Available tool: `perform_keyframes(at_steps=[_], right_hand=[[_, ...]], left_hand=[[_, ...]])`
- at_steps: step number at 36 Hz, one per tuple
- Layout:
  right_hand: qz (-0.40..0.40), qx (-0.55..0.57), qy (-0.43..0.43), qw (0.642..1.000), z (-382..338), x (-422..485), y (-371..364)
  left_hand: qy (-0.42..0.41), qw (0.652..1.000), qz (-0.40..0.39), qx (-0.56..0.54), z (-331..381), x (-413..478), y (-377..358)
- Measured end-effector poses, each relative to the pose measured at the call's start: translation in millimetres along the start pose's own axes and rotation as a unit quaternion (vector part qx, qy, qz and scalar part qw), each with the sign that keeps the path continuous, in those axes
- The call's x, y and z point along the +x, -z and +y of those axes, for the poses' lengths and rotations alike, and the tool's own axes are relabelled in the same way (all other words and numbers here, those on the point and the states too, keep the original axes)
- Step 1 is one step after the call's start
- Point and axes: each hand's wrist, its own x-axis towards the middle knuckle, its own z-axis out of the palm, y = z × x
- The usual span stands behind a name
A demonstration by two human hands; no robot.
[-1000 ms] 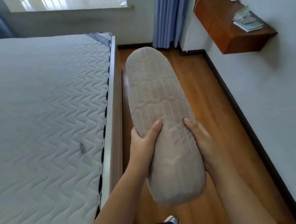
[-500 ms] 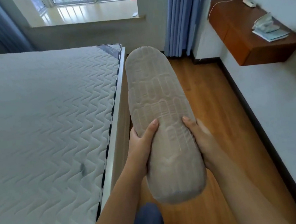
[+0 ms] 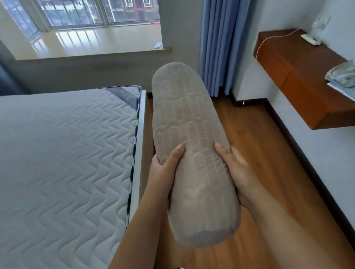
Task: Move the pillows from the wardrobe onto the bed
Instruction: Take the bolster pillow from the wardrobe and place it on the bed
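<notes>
Fingers of both hands (image 3: 200,175) behind pillow (image 3: 191,146)

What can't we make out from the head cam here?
- Wardrobe: nowhere in the head view.
- Fingers of the left hand and right hand: under the pillow, only thumbs show.
- Bed: left part cut off by frame edge.
- Items on the shelf: too blurred to identify.

Colours and patterns, bedside aisle

I log the pillow (image 3: 192,154) as beige-grey with embossed arch-shaped quilting. Mattress (image 3: 52,168): pale grey-white, zigzag stitching, dark blue and white edge trim. Floor (image 3: 268,169): warm orange-brown wood grain. Curtain (image 3: 225,32): mid blue. Wall shelf (image 3: 296,75): reddish-brown wood. Walls pale grey.
</notes>
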Motion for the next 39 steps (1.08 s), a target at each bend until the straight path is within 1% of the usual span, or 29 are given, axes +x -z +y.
perform_keyframes(at_steps=[9,14,19,22,26,32,39], right_hand=[[0.004,0.004,-0.031,0.999,-41,166,1],[-0.007,0.006,-0.035,0.999,-75,283,10],[-0.041,-0.007,-0.038,0.998,-115,391,7],[-0.071,-0.015,-0.037,0.997,-142,454,-3],[-0.094,-0.025,-0.035,0.995,-166,530,-29],[-0.136,-0.028,-0.058,0.989,-185,649,-87],[-0.186,-0.039,-0.068,0.979,-209,794,-176]], left_hand=[[0.029,1.0,0.005,0.0,38,163,-38],[0.019,1.0,0.005,-0.014,63,271,-74],[0.012,0.999,0.031,-0.022,102,369,-101],[0.014,0.997,0.068,-0.022,126,425,-110],[0.008,0.994,0.108,-0.036,152,492,-110],[-0.009,0.986,0.158,-0.055,188,604,-84],[0.005,0.98,0.178,-0.093,245,742,-35]])
